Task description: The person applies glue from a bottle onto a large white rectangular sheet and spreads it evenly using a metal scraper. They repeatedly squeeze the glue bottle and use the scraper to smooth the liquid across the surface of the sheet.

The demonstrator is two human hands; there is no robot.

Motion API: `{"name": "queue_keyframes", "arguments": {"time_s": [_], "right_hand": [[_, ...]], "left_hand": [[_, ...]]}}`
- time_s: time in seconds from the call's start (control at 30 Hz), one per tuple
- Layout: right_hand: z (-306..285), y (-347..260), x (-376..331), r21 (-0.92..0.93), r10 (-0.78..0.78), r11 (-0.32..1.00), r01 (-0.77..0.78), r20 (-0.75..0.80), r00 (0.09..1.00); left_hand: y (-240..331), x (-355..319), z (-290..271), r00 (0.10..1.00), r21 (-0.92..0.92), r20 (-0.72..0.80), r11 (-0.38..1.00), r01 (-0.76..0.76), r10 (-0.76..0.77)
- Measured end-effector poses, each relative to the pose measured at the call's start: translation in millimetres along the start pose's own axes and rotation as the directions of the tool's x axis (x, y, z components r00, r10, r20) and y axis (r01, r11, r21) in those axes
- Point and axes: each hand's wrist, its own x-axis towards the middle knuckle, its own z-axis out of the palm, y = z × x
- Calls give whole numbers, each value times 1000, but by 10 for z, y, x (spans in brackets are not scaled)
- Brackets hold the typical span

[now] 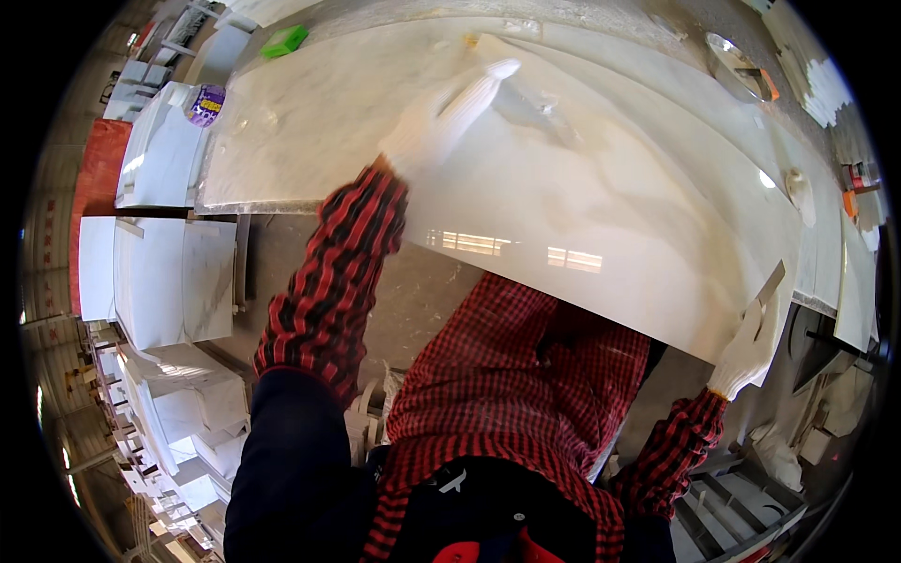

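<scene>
A polished white stone slab (582, 225) lies tilted across a wider pale slab (310, 113), its near edge by my waist. Over its left part is my left hand (441, 122) in a white glove, slightly blurred. The fingers stretch toward the far side and hold nothing visible; whether the palm presses on the stone I cannot tell. At the slab's right end my right hand (749, 352), also gloved in white, grips a thin flat scraper-like strip (771, 283) that points away from me.
On the far left sit a green box (284, 41) and a bottle with a purple label (204, 105). A metal bowl (737, 68) with an orange-ended tool stands far right, near a crumpled white glove-like thing (800, 195). Stacked stone blocks (169, 281) stand left; a metal rack (741, 511) lower right.
</scene>
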Motion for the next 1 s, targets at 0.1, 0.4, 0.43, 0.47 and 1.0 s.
{"name": "queue_keyframes", "arguments": {"time_s": [0.1, 0.4, 0.43, 0.47, 1.0], "right_hand": [[2, 28, 7, -28, 32, 999, -31, 38, 999], [3, 9, -21, -34, -14, 999, 14, -18, 1000], [10, -7, -35, -34, -7, 999, 7, -4, 1000], [14, -16, -26, -40, -4, 999, 4, 3, 1000], [19, 46, -45, -46, -60, 997, 59, -34, 998]], "left_hand": [[-33, 297, 44, 991, -40, 59, 992, -121, 123], [31, 592, 220, 973, -526, 224, 847, 75, 54], [-29, 621, 179, 988, -541, 147, 840, 35, 53], [-105, 722, 160, 996, -558, 68, 830, -11, 59], [246, 557, 332, 949, -453, 313, 875, 173, -26]]}}
